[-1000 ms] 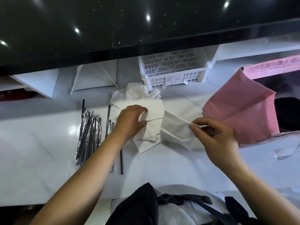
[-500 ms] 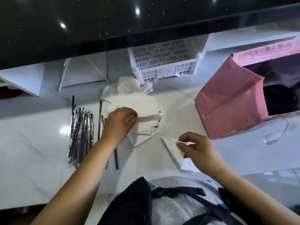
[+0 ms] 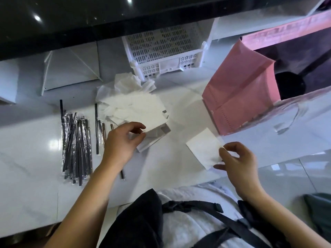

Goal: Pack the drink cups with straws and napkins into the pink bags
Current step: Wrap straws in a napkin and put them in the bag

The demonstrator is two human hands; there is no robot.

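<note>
Basket (image 3: 164, 51) at the back of the counter (image 3: 35, 176), crumpled tissue just in front of it. Straws (image 3: 77, 144) on the left, wrapped, long axes running away from the person. Nothing sits between the loose napkin (image 3: 202, 147) and the bag (image 3: 238, 90). The bag is pink and open, with a dark round shape inside (can't tell what). The napkin is flat, white, squarish, turned diagonal to the counter edge. Right hand (image 3: 238, 161) pinches its near corner. Left hand (image 3: 123, 140) pinches the top sheet of the stack (image 3: 143, 108).

The right hand (image 3: 239, 162) now holds the white folded paper napkin (image 3: 202, 146) flat, clear of the white napkin stack (image 3: 141, 108), whose near edge the left hand (image 3: 121, 140) now pinches instead of pressing.
</note>
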